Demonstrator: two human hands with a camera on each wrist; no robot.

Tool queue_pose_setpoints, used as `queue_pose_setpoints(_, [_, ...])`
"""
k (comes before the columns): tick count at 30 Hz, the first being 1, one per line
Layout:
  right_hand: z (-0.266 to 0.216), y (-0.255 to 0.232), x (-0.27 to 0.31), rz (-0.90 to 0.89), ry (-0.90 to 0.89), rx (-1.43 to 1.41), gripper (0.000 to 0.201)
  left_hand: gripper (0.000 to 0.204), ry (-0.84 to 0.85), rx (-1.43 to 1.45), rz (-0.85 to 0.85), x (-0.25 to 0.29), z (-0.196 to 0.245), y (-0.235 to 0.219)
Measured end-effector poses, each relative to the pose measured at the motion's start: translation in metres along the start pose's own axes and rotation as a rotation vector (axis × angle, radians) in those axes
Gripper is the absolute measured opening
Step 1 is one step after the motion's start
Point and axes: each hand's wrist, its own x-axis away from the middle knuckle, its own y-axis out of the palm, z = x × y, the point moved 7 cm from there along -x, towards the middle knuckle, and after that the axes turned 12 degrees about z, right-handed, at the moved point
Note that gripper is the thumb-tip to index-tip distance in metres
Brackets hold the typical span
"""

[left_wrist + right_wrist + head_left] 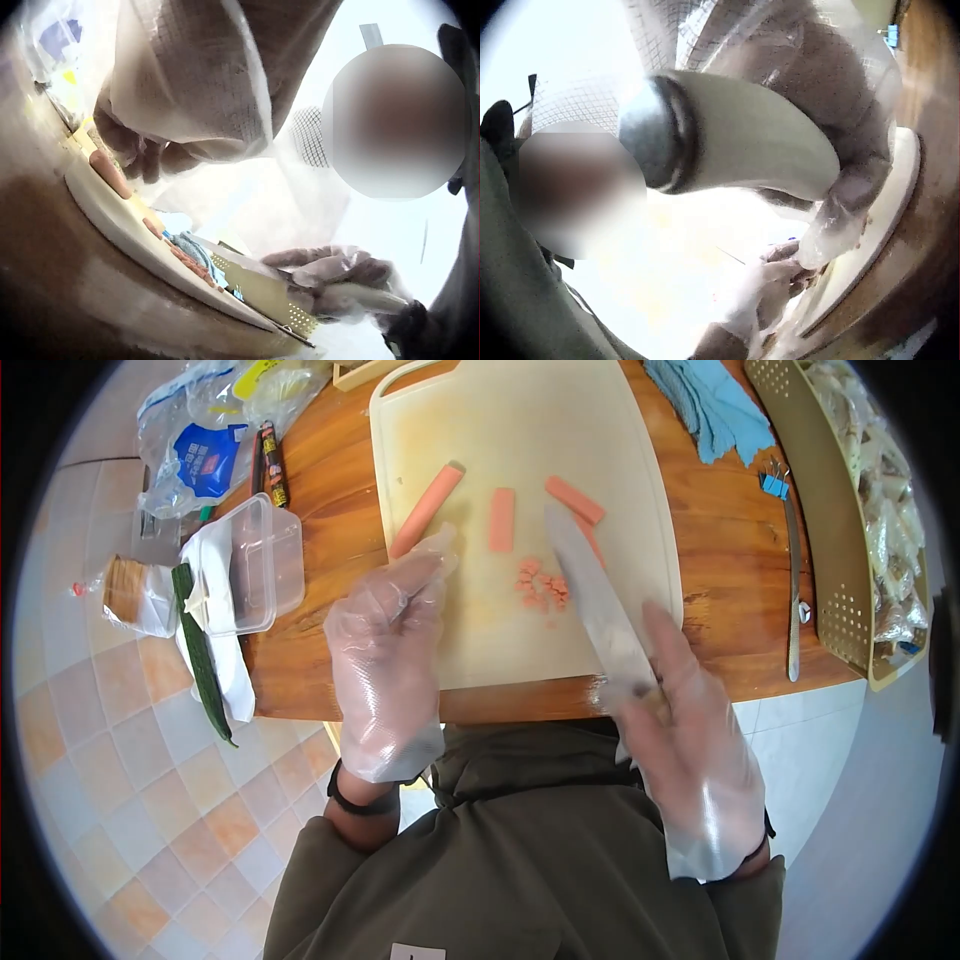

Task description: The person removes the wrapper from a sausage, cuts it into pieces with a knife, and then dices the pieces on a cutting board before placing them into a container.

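Observation:
In the head view my right hand (690, 750), in a clear plastic glove, grips a kitchen knife (598, 600). Its pale handle (757, 139) fills the middle of the right wrist view. The blade slants over the right part of a cream cutting board (520, 430), partly covering a pink sausage strip. My gloved left hand (390, 650) hovers at the board's left edge, fingers loosely bent with nothing between them. Just beyond its fingertips lies a longer piece of pink sausage (427, 510). A flat strip (502, 520) lies mid-board, another strip (574, 500) right of it, and diced bits (540, 582) beside the blade.
Left on the wooden table (300, 680) are a clear plastic box (268, 565), a cucumber (203, 660) on white paper, and a plastic bag (205, 450). A blue cloth (710, 405), a blue binder clip (775, 484) and a perforated basket (840, 585) of wrapped items stand right.

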Motion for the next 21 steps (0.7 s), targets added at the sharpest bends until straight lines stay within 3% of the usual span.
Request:
queue_pose_setpoints(1, [-0.009, 0.0, -0.006, 0.049, -0.14, 0.187, 0.055, 0.023, 0.023, 0.014, 0.0, 0.001, 0.002, 0.0])
queue_pose_setpoints(5, [-0.034, -0.001, -0.02, 0.073, -0.192, 0.329, 0.058, 0.015, -0.053, -0.018, 0.057, 0.01, 0.007, -0.013])
queue_pose_setpoints(7, [-0.047, 0.001, -0.019, 0.126, -0.358, 0.414, 0.055, 0.015, -0.123, 0.018, 0.067, 0.016, 0.003, -0.018])
queue_pose_setpoints(10, [-0.048, 0.012, -0.026, 0.084, -0.453, 0.438, 0.053, 0.02, -0.144, 0.092, 0.074, 0.024, -0.006, -0.027])
queue_pose_setpoints(13, [-0.059, 0.021, -0.024, 0.027, -0.478, 0.551, 0.053, 0.026, -0.275, 0.223, 0.098, 0.029, -0.014, -0.03])
queue_pose_setpoints(17, [-0.059, 0.029, -0.024, -0.031, -0.44, 0.471, 0.054, 0.029, -0.246, 0.167, 0.033, 0.027, -0.019, -0.033])
queue_pose_setpoints(21, [-0.061, 0.044, -0.013, -0.152, -0.408, 0.708, 0.06, 0.033, -0.339, 0.201, 0.006, 0.029, -0.028, -0.03])
